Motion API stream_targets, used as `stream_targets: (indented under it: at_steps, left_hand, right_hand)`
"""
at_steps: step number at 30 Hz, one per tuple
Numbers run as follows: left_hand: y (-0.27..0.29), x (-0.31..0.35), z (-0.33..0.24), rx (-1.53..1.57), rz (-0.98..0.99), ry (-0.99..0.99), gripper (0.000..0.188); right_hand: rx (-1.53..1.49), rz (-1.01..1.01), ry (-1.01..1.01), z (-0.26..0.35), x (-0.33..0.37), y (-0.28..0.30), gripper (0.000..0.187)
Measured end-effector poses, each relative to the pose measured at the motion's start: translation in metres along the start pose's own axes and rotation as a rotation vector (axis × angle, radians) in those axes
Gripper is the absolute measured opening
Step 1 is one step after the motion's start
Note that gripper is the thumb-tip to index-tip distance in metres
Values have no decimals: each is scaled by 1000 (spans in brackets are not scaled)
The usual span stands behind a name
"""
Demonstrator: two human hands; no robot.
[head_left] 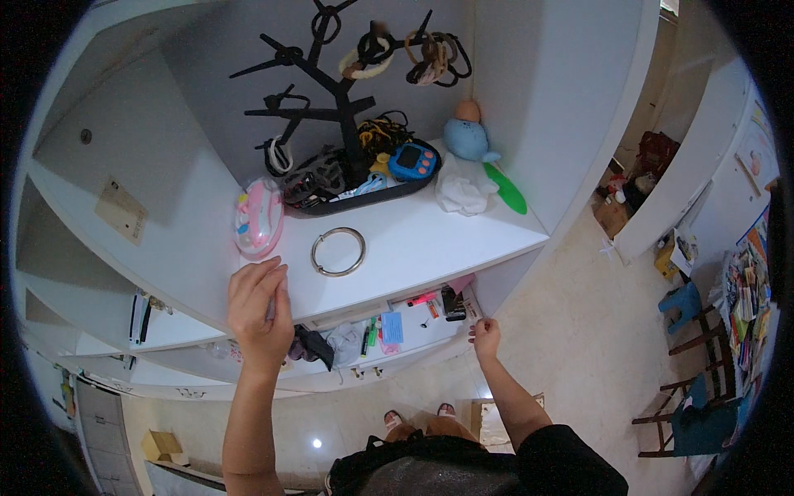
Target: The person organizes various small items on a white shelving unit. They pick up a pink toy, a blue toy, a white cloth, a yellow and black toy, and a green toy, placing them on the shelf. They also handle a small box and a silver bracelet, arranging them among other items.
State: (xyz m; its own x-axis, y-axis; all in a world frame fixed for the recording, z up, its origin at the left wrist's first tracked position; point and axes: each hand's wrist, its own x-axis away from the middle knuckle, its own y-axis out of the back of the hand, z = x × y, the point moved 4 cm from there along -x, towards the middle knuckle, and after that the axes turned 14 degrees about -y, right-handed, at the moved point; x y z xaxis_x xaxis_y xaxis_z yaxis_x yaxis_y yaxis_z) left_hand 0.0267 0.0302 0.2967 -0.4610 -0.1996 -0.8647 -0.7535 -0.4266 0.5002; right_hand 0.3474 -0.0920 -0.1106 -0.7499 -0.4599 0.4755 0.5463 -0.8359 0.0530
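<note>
At frame centre my left hand (260, 310) is resting on the shelf (430, 236) edge, just left of the metal ring (337, 251). Behind it, the tray (364, 198) is sitting under the jewellery tree (331, 83). Lower right, my right hand (486, 337) is touching the open drawer (389, 335).

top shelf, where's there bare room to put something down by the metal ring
Bare white shelf lies right of the metal ring, running to the front right corner, below the black tray and crumpled white cloth. Left is crowded: the pink case and left hand sit close. The tray itself is packed.
</note>
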Motion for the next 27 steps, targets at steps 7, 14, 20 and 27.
stream_targets:
  at_steps: [7,14,20,27]
  left_hand:
    - [1,-1,-1,35,-10,-3,18]
    - [1,0,1,87,-30,8,15]
    - [5,4,2,120,-44,33,15]
    - [6,2,0,178,-51,33,12]
  right_hand:
    - [-178,354,110,83,70,-7,19]
    - [-139,507,493,188,165,15,14]
    - [-31,161,935,268,190,46,14]
    - [350,-240,1271,322,220,38,16]
